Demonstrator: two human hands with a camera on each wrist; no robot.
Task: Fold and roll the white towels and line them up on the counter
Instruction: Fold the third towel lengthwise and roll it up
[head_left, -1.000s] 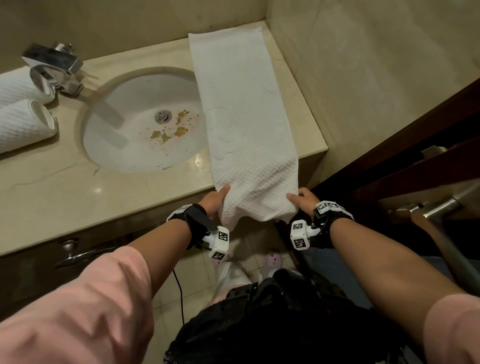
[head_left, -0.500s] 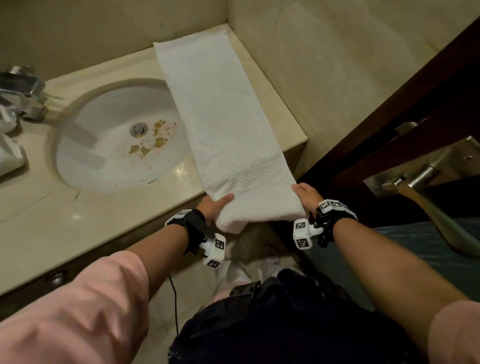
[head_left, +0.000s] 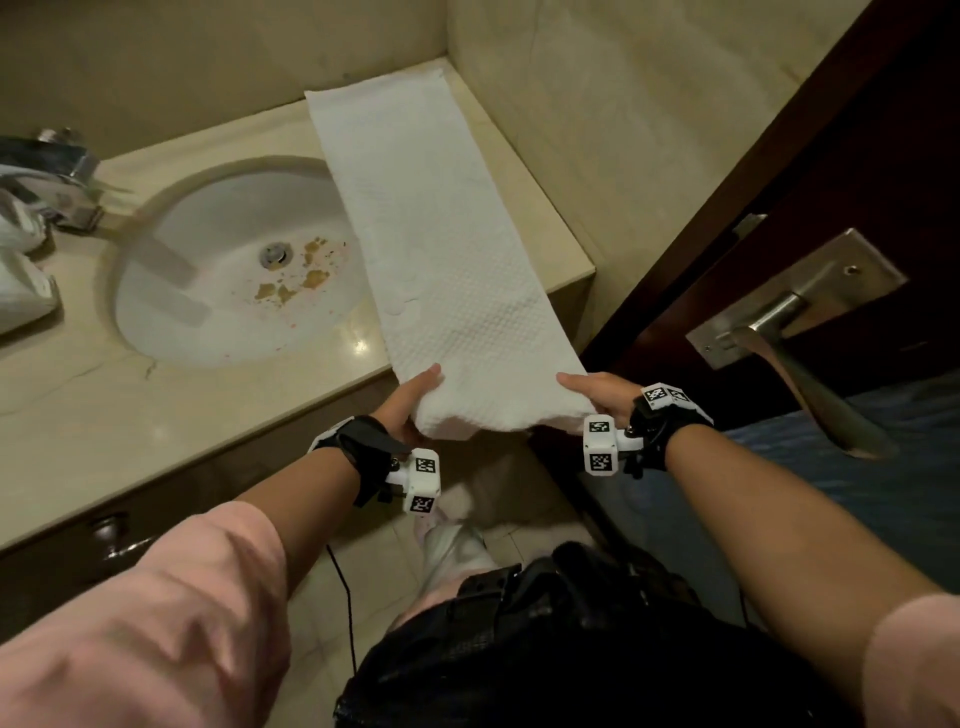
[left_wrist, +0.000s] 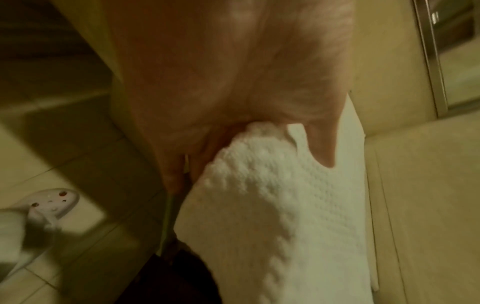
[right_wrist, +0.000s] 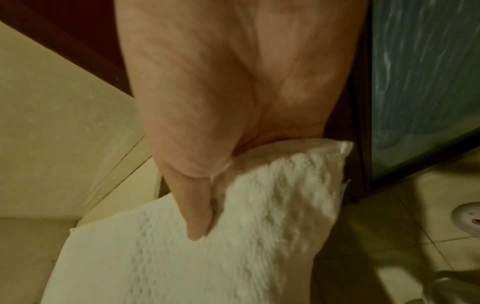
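Note:
A long white waffle-weave towel (head_left: 441, 249) lies folded in a narrow strip on the beige counter (head_left: 93, 415), from the back wall to the front edge, right of the sink. Its near end hangs over the edge. My left hand (head_left: 410, 400) pinches the near left corner, thumb on top, as the left wrist view shows on the towel (left_wrist: 272, 205). My right hand (head_left: 597, 389) pinches the near right corner of the towel (right_wrist: 233, 226), thumb on top. Two rolled white towels (head_left: 21, 260) sit at the far left, cut off by the frame.
A white oval sink (head_left: 234, 270) with brown stains around the drain fills the counter's middle. A chrome faucet (head_left: 57, 166) stands at its left. A dark wooden door with a metal handle (head_left: 795, 322) is close on the right. Tiled floor and slippers lie below.
The view has swung to the right, so the rolled towels slid toward the left edge. Both hands kept their hold on the towel's near corners and lifted the end slightly toward the counter edge.

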